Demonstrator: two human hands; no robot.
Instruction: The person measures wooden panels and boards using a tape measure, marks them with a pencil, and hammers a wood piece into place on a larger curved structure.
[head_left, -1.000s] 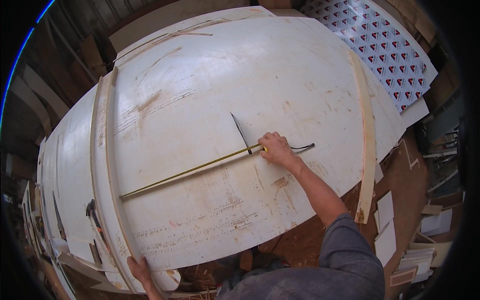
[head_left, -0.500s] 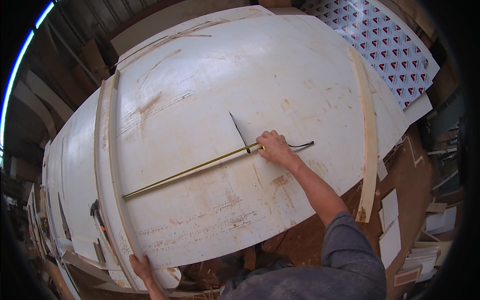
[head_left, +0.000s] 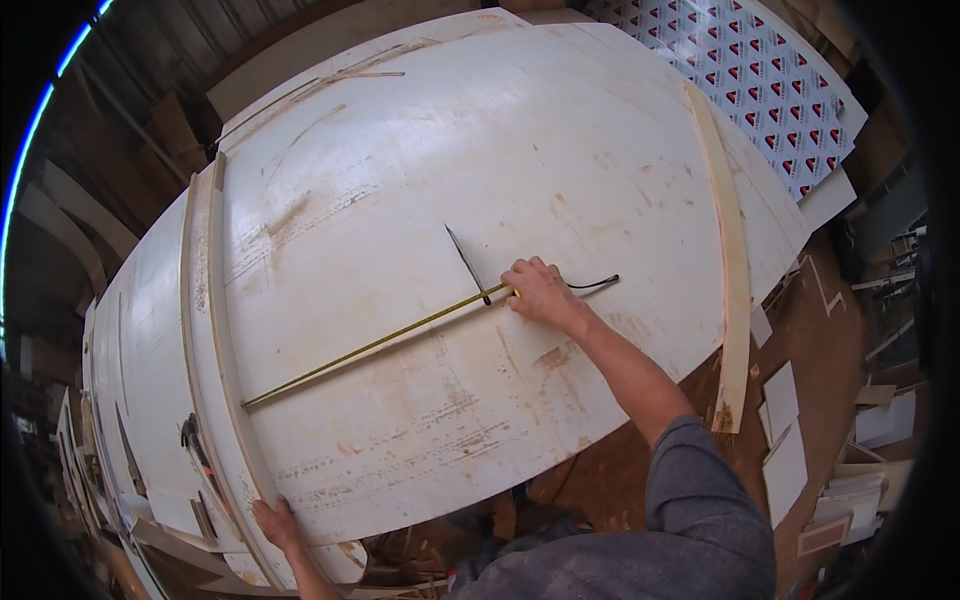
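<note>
My right hand (head_left: pixel 540 292) is closed on a tape measure (head_left: pixel 516 293), whose case is mostly hidden in my fingers; a black strap (head_left: pixel 600 284) trails out to the right. The yellow blade (head_left: pixel 375 346) runs out straight to the lower left, its end at the long wooden strip (head_left: pixel 228 365). Near my right hand, a slim dark pointed tool (head_left: pixel 466 262) lies across the line of the blade. My left hand (head_left: pixel 276 524) grips the near end of the wooden strip, thumb and fingers at its edges. All this is on a large white, scuffed panel (head_left: pixel 400 220).
A pale wooden batten (head_left: pixel 730 250) lies along the panel's right side and overhangs the near edge. Left of the strip are a dark-handled tool (head_left: pixel 192 432) and a saw-like blade (head_left: pixel 128 450). A patterned sheet (head_left: pixel 770 90) lies at the far right. Board offcuts (head_left: pixel 785 440) cover the floor.
The whole view has shifted slightly to the left. Both hands keep their holds, and the tape stays stretched out to the strip.
</note>
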